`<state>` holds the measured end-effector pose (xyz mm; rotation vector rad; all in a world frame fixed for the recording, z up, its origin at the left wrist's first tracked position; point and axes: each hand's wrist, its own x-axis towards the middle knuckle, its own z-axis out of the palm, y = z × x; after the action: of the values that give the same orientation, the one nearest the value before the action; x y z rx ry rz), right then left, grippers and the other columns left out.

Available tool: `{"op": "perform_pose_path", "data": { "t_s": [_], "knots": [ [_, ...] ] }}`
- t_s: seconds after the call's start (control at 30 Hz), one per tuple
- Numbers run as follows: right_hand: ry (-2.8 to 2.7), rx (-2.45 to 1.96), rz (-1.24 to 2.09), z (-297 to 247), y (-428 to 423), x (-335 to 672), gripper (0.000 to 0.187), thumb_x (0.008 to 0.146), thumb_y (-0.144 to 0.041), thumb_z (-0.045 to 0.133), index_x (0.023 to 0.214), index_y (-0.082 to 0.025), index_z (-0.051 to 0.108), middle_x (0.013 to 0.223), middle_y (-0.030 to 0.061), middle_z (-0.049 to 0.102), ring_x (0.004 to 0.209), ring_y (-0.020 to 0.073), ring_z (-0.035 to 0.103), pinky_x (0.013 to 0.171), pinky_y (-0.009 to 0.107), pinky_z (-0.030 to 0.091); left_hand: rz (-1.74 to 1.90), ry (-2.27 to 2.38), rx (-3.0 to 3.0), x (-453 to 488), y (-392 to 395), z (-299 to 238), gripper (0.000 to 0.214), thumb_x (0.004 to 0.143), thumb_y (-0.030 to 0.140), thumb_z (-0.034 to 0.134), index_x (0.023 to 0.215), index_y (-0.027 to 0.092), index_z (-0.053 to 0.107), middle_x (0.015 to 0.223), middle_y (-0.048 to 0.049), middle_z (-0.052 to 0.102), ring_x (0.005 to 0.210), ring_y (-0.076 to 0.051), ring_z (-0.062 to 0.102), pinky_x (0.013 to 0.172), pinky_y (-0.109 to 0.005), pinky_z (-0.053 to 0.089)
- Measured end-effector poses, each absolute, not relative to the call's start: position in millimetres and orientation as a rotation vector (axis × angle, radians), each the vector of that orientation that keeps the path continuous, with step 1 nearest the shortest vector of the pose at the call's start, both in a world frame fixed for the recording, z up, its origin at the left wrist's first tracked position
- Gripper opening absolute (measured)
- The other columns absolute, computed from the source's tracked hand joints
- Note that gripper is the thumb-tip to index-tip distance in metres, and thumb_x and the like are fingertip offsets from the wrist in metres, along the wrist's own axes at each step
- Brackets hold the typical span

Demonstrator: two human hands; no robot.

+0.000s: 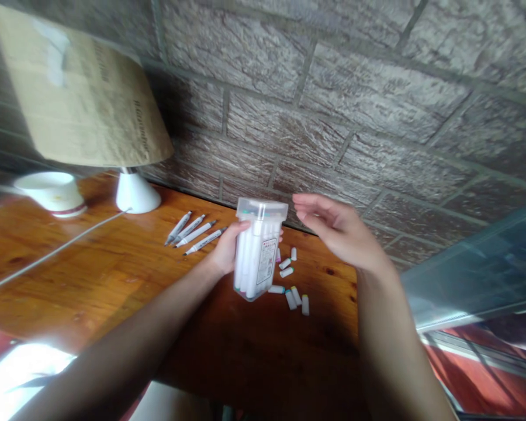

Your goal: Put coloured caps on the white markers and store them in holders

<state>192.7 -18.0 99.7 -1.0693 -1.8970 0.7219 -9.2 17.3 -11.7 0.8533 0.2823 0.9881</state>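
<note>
My left hand (228, 248) is wrapped round a clear plastic marker case (256, 251), lifted above the table and nearly upright. White markers fill the case, a translucent lid sits on top, and a printed label shows on its side. Just right of the lid, my right hand (331, 228) is raised with its fingers stretched out and slightly curved, apart from the case and holding nothing. Several loose marker caps (296, 295) lie on the table beside and behind the case. Left of it, several uncapped markers (197, 233) lie side by side.
A lamp with a brown paper shade (92, 105) and white base (137, 193) stands at the back left, its cord (56, 252) crossing the wooden table (92, 292). Near it is a white paper cup (55, 193). A brick-patterned wall (333, 105) rises behind the table.
</note>
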Motion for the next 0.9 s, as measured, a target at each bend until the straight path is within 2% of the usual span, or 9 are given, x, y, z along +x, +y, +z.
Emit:
{"op": "perform_pose_path", "data": {
  "t_s": [0.13,0.23,0.37,0.47,0.57,0.77,0.9],
  "knots": [
    [-1.964,-0.949,0.699,102,-21,186,0.030,0.084,-0.028,0.074,0.114,-0.025,0.070,0.123,0.0057,0.068,0.116,0.0220,0.065,0.098,0.040,0.056,0.899,0.258,0.817,-12,15,-10,0.065,0.069,0.061,0.060,0.108,0.010,0.070,0.100,-0.0168,0.076,0.091,-0.036,0.072,0.082,-0.048,0.056],
    [-2.008,-0.912,0.557,102,-23,182,0.023,0.080,-0.027,0.078,0.102,-0.024,0.073,0.113,0.0054,0.064,0.105,0.0204,0.066,0.089,0.036,0.058,0.880,0.240,0.768,-12,11,-8,0.066,0.074,0.061,0.056,0.110,0.007,0.069,0.097,-0.0155,0.076,0.092,-0.036,0.072,0.082,-0.047,0.056],
    [-2.040,-0.940,0.410,99,-23,178,0.016,0.081,-0.026,0.078,0.096,-0.025,0.076,0.104,0.0048,0.059,0.094,0.0180,0.065,0.082,0.035,0.059,0.887,0.196,0.686,-11,9,-5,0.063,0.077,0.059,0.055,0.107,0.006,0.070,0.093,-0.0130,0.077,0.090,-0.032,0.072,0.083,-0.042,0.056],
    [-2.048,-0.942,0.389,98,-23,175,0.012,0.082,-0.026,0.077,0.094,-0.025,0.077,0.107,0.0053,0.058,0.095,0.0188,0.065,0.080,0.035,0.060,0.853,0.149,0.653,-11,9,-5,0.061,0.074,0.058,0.059,0.105,0.008,0.071,0.094,-0.0129,0.077,0.089,-0.030,0.073,0.084,-0.040,0.057],
    [-2.047,-0.948,0.371,98,-24,173,0.009,0.083,-0.026,0.076,0.092,-0.025,0.075,0.117,0.0067,0.057,0.105,0.0220,0.064,0.082,0.037,0.060,0.837,0.111,0.650,-11,11,-7,0.062,0.073,0.058,0.060,0.107,0.008,0.070,0.097,-0.0139,0.078,0.089,-0.030,0.073,0.083,-0.039,0.057],
    [-1.982,-0.937,0.543,96,-23,173,0.036,0.079,-0.030,0.080,0.111,-0.027,0.063,0.120,0.0050,0.064,0.114,0.0234,0.062,0.082,0.034,0.058,0.824,0.104,0.667,-12,11,-7,0.065,0.076,0.058,0.057,0.112,0.006,0.069,0.099,-0.0156,0.077,0.089,-0.031,0.073,0.083,-0.040,0.056],
    [-1.995,-0.950,0.580,95,-22,172,0.038,0.081,-0.033,0.078,0.115,-0.027,0.062,0.121,0.0055,0.065,0.117,0.0244,0.061,0.086,0.035,0.058,0.833,0.145,0.697,-13,10,-5,0.065,0.074,0.060,0.059,0.110,0.007,0.071,0.096,-0.0146,0.078,0.087,-0.030,0.073,0.080,-0.039,0.057]
  ]
}}
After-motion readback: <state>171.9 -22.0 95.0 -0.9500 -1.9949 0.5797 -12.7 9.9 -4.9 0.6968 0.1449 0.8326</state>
